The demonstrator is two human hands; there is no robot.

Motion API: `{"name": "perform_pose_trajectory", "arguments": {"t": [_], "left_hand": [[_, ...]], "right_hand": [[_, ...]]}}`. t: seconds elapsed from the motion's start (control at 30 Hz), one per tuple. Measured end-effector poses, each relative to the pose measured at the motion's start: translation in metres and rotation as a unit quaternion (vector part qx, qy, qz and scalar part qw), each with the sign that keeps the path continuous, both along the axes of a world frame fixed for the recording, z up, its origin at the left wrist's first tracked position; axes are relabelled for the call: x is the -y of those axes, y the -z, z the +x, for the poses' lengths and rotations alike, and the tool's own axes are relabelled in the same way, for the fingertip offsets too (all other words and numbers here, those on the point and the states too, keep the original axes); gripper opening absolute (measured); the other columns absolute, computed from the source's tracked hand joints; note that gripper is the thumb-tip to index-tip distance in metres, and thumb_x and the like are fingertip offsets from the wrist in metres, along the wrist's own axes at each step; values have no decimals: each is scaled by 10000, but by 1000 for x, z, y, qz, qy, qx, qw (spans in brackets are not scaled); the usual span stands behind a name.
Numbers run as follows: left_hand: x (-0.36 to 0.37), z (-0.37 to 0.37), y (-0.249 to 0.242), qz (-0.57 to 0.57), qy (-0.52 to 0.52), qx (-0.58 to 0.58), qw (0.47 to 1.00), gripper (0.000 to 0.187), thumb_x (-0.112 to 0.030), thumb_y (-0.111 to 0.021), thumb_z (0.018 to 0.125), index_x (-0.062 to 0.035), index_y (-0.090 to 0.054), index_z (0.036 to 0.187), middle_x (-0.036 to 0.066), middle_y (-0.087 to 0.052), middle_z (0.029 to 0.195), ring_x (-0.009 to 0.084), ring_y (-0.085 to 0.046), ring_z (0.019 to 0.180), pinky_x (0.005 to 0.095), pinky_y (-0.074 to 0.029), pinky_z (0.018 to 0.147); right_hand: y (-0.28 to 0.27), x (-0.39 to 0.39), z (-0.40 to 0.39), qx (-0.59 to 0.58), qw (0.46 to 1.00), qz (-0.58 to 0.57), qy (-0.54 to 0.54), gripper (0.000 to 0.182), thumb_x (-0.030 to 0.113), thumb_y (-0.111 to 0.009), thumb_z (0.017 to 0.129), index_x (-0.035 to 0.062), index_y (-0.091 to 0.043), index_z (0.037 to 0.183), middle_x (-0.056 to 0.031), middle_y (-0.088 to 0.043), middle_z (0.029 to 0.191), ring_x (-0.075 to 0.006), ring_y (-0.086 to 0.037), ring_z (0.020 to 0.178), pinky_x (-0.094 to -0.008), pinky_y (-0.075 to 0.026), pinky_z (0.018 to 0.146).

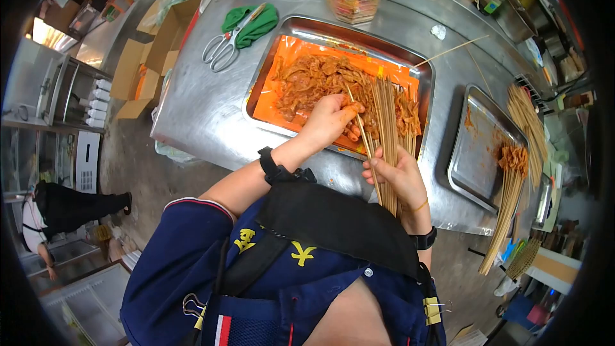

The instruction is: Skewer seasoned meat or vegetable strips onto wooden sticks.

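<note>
while the steel tabletop (205,109) fills most of the view, a big metal tray (428,83) lined with orange film is seen set on its middle, heaped with marinated meat strips (314,80). to the right of it, apart from it, a second, smaller tray (474,147) is laid out, bare over most of its bottom, with a row of finished skewers (509,186) resting across its near corner, sticks hanging out over the tabletop edge. more loaded skewers (526,118) are stacked just beyond that tray.

now to the hands. a bundle of bare bamboo sticks (386,128) is gripped upright-ish in the right hand (398,176), fingers closed round the lower part of the bundle, its tips fanned over the near rim of the big tray. the left hand (328,118) is lowered onto the meat at the tray's near edge, fingers curled and pinched on a strip of meat, right against a single stick that leans out of the bundle; whether that stick is also pinched cannot be told.

further back, a green cloth (261,20) is spotted with a pair of scissors (221,48) lying half across it, just left of the big tray. a clear tub (353,3) of small items is parked behind the tray, and one loose stick (451,50) is left lying past its far right corner.
</note>
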State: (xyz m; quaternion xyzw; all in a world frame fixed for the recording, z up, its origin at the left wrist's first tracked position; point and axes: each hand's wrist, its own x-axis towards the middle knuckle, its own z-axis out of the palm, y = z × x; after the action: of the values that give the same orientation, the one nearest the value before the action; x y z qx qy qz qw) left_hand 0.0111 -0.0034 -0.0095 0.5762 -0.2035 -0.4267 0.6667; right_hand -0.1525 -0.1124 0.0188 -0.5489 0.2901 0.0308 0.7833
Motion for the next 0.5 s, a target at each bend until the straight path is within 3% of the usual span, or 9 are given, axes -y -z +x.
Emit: {"name": "perform_pose_trajectory", "arguments": {"t": [0.27, 0.33, 0.37, 0.4, 0.43, 0.5], "left_hand": [[-13, 22, -7, 76, -19, 63, 995, 185, -163, -548, 861, 14, -575, 908, 33, -593, 761, 68, -545, 629, 212, -446, 568], [-26, 58, 2, 115, -87, 293, 945, 152, -121, -554, 834, 2, -590, 915, 35, -607, 776, 93, -569, 652, 236, -456, 579], [-34, 77, -4, 202, -109, 379, 897, 192, -170, -579, 776, -29, -631, 894, 154, -629, 751, 247, -624, 706, 357, -471, 632], [-40, 92, -11, 245, -104, 465, 844, 221, -184, -573, 760, -35, -632, 913, 201, -618, 787, 313, -608, 776, 389, -467, 685], [-42, 108, -5, 282, -95, 508, 808, 181, -118, -591, 764, -3, -632, 898, 183, -629, 788, 278, -617, 747, 347, -470, 664], [-43, 128, 4, 340, -29, 546, 765, 196, -136, -613, 742, -14, -637, 894, 189, -626, 812, 321, -605, 796, 382, -461, 697]], "right_hand": [[2, 1, 0, -7, 1000, -20, -10, 117, 33, -593, 807, 9, -509, 884, -92, -590, 749, -139, -599, 608, -240, -505, 526], [3, 3, 0, -9, 1000, -18, -12, 116, 31, -594, 806, 9, -510, 883, -92, -590, 749, -138, -598, 607, -241, -505, 522], [4, 3, 0, -9, 1000, -17, -12, 116, 29, -594, 806, 9, -510, 883, -92, -590, 749, -138, -598, 606, -242, -505, 520], [4, 3, 1, -7, 1000, -17, -12, 117, 31, -594, 807, 9, -509, 885, -92, -590, 749, -138, -598, 606, -242, -506, 520], [4, 3, 1, -6, 1000, -18, -14, 118, 33, -593, 808, 9, -509, 887, -92, -590, 749, -138, -598, 607, -242, -507, 521], [4, 3, 2, -6, 1000, -19, -18, 120, 35, -592, 811, 9, -507, 891, -91, -590, 750, -138, -598, 608, -242, -508, 524]]}}
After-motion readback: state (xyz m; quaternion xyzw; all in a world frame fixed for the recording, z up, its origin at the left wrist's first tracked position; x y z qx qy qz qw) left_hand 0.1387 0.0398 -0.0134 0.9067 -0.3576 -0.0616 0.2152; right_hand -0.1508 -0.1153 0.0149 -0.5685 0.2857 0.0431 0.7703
